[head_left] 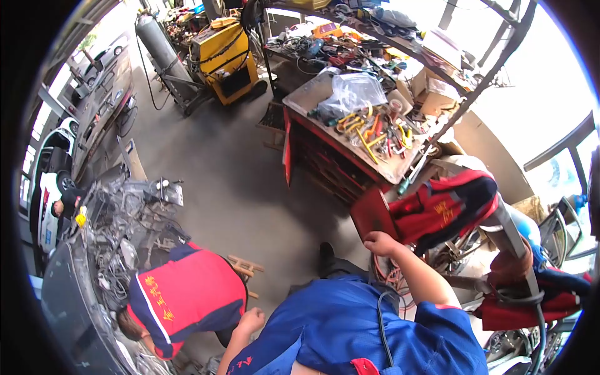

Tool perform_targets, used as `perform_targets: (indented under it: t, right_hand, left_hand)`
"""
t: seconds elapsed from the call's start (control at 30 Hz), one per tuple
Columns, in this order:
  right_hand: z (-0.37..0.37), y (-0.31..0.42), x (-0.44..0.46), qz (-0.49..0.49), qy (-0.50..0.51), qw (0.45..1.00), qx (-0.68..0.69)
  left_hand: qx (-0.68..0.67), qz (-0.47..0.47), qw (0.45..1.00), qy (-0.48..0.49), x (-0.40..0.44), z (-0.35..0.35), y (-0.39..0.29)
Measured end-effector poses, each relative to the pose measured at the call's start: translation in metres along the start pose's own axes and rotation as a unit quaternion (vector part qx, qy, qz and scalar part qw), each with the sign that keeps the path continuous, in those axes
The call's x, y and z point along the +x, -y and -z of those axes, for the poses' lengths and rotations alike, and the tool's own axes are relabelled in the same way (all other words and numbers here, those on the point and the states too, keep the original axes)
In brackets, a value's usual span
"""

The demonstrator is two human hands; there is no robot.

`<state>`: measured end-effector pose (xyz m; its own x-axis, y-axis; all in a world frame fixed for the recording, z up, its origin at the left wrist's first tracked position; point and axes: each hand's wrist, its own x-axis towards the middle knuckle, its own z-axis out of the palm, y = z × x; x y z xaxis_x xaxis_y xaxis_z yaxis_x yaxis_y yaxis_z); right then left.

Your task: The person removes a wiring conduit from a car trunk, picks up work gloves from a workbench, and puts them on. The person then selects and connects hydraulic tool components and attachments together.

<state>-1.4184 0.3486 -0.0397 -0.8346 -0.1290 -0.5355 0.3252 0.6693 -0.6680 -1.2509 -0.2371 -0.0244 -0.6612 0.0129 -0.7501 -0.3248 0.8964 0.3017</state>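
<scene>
My right hand [380,244] is closed beside the lower edge of a dark red panel [373,215] at the workbench; whether it grips the panel or something smaller cannot be made out. Low in the view, my left hand [252,320] hangs at my side with its fingers curled, and what it holds, if anything, is too small to tell. A red and navy jacket [447,209] hangs just right of my right hand. Hand tools [375,134] and a clear plastic bag [353,94] lie on the red workbench [306,100] ahead.
A co-worker in a red and navy shirt [194,290] bends over an open car engine bay [125,250] at the left, near a wooden stool [245,265]. A yellow machine [228,62] and a gas cylinder [159,47] stand at the back. Shelves overhang the bench.
</scene>
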Motion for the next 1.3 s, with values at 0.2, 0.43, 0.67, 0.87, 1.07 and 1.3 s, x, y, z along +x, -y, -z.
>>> perform_targets:
  t: [0.2, 0.43, 0.67, 0.87, 1.07, 1.3]
  right_hand:
    - [0.065, 0.137, 0.139, 0.033, -0.019, 0.999, -0.028]
    - [0.071, 0.272, 0.269, 0.089, -0.028, 0.989, 0.115]
    - [0.003, 0.346, 0.386, 0.019, -0.083, 0.996, 0.006]
    - [-0.014, 0.356, 0.396, -0.201, -0.167, 0.963, 0.067]
    - [0.012, 0.402, 0.394, -0.235, -0.216, 0.919, 0.232]
    - [0.217, 0.457, 0.45, -0.039, -0.403, 0.893, 0.199]
  left_hand:
    - [-0.29, 0.034, 0.956, 0.002, 0.085, 0.106, -0.013]
    - [-0.237, -0.019, 0.959, 0.157, 0.302, 0.231, 0.051]
    - [-0.081, -0.015, 0.994, 0.073, 0.453, 0.556, 0.043]
    - [-0.138, -0.04, 0.984, -0.104, 0.639, 0.815, 0.013]
    - [-0.26, -0.129, 0.952, -0.092, 0.69, 0.849, -0.115]
    - [0.066, -0.2, 0.966, 0.149, 0.637, 0.798, -0.168]
